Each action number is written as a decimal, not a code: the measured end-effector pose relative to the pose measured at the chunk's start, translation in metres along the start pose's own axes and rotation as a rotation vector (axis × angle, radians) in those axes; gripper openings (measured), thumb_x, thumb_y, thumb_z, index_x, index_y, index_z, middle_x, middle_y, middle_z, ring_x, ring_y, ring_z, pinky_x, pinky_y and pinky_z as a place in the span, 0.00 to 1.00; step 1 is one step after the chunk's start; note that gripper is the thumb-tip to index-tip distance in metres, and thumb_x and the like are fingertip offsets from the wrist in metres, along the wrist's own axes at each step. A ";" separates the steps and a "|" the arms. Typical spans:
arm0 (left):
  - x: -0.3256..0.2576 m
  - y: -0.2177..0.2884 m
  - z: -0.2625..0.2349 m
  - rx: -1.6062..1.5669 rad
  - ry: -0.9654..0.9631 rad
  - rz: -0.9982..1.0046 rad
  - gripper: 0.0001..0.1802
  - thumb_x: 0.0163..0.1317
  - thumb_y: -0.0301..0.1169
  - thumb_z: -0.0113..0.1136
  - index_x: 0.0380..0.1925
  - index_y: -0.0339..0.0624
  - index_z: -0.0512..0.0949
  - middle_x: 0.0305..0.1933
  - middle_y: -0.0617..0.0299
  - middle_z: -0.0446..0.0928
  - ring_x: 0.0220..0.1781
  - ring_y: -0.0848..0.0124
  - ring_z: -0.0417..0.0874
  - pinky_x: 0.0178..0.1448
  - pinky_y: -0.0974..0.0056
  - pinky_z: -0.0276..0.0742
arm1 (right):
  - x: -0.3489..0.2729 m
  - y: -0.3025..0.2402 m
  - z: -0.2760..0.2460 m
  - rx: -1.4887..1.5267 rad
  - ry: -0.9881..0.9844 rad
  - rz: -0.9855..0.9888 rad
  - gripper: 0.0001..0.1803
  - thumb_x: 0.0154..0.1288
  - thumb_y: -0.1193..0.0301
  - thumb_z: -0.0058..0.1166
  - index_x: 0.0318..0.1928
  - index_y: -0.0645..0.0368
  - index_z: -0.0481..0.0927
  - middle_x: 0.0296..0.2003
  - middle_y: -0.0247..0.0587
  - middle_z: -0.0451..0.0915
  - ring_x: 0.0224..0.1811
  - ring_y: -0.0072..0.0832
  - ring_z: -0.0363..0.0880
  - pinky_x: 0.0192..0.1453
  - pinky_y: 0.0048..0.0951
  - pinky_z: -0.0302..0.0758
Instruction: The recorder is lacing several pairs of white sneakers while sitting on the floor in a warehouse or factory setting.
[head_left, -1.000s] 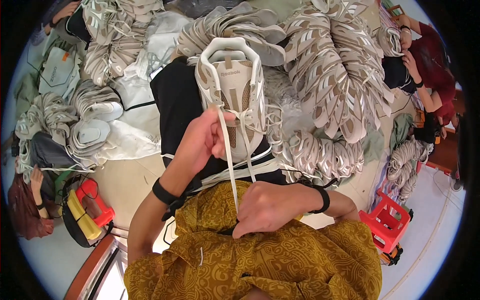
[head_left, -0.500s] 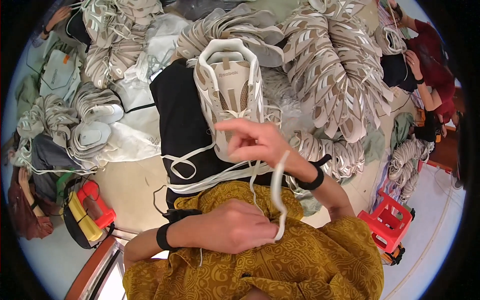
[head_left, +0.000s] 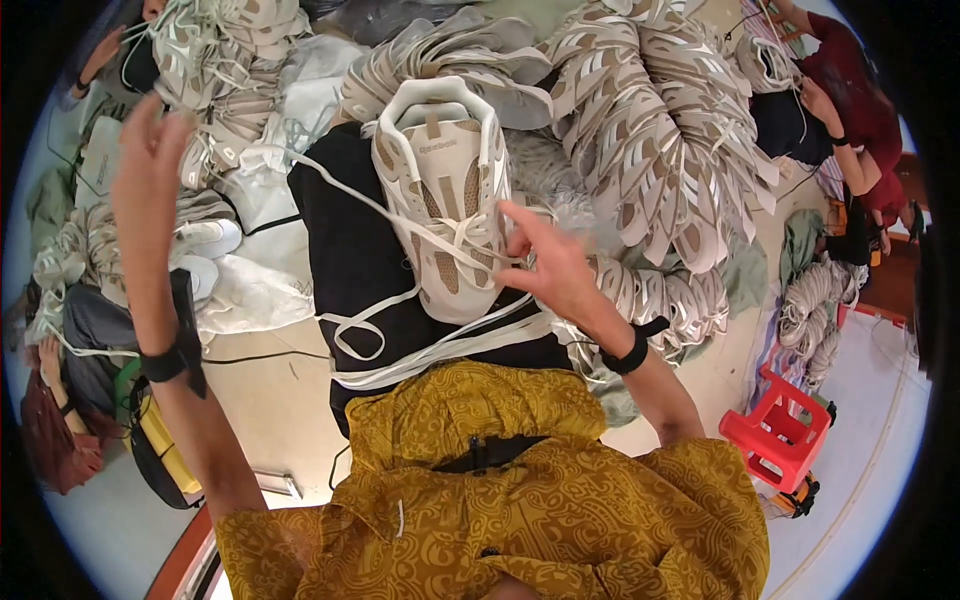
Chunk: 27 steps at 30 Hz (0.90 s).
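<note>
A beige and white sneaker upper (head_left: 437, 180) lies on the black cloth (head_left: 335, 215) over my lap, toe toward me. White shoelace (head_left: 365, 205) is threaded at its lower eyelets and runs up and left from there toward my left hand (head_left: 150, 160). That hand is raised at the far left, its fingers smeared by motion, so its grip on the lace is unclear. Beside the upper's right edge is my right hand (head_left: 555, 265), index finger and thumb spread apart near the lacing. More loose laces (head_left: 440, 355) lie across the cloth below the toe.
Stacked shoe uppers (head_left: 660, 130) fill the far right, with another row (head_left: 450, 75) behind my work and bundles (head_left: 235, 60) at the far left. A red plastic stool (head_left: 780, 425) stands at right. Co-workers' arms (head_left: 850, 155) show at both sides.
My left hand has swung from my lap up to the far left. My right hand shifted from over the toe to the upper's right side. The lace now stretches leftward across the upper.
</note>
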<state>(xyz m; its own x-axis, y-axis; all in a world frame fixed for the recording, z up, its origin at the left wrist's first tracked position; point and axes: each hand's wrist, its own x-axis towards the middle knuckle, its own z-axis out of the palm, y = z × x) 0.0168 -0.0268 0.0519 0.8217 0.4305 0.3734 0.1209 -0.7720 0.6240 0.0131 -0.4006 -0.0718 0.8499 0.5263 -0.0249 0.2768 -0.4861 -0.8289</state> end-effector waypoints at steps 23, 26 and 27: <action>-0.133 0.050 0.113 -0.289 -0.714 0.131 0.07 0.54 0.21 0.54 0.35 0.38 0.73 0.30 0.56 0.76 0.29 0.71 0.80 0.32 0.69 0.76 | -0.012 -0.022 -0.030 1.372 -0.159 0.202 0.43 0.46 0.86 0.56 0.65 0.60 0.58 0.33 0.42 0.77 0.28 0.29 0.79 0.36 0.29 0.79; -0.108 0.048 0.092 -0.668 -0.865 -0.419 0.04 0.61 0.26 0.50 0.35 0.38 0.72 0.25 0.61 0.74 0.25 0.75 0.78 0.30 0.71 0.75 | -0.008 -0.023 -0.054 1.336 -0.231 0.099 0.43 0.45 0.85 0.58 0.65 0.60 0.58 0.36 0.45 0.78 0.32 0.30 0.80 0.37 0.28 0.79; -0.096 0.048 0.085 -0.760 -0.814 -0.441 0.05 0.62 0.28 0.50 0.35 0.38 0.72 0.26 0.62 0.74 0.25 0.75 0.77 0.29 0.71 0.75 | 0.000 -0.024 -0.062 1.314 -0.275 0.020 0.43 0.45 0.84 0.58 0.65 0.59 0.59 0.36 0.44 0.78 0.32 0.30 0.80 0.38 0.27 0.78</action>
<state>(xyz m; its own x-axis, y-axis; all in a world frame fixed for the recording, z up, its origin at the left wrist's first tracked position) -0.0086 -0.1450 -0.0121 0.9365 -0.0451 -0.3477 0.3460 -0.0402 0.9374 0.0346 -0.4323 -0.0173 0.6885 0.7248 -0.0257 -0.4992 0.4480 -0.7417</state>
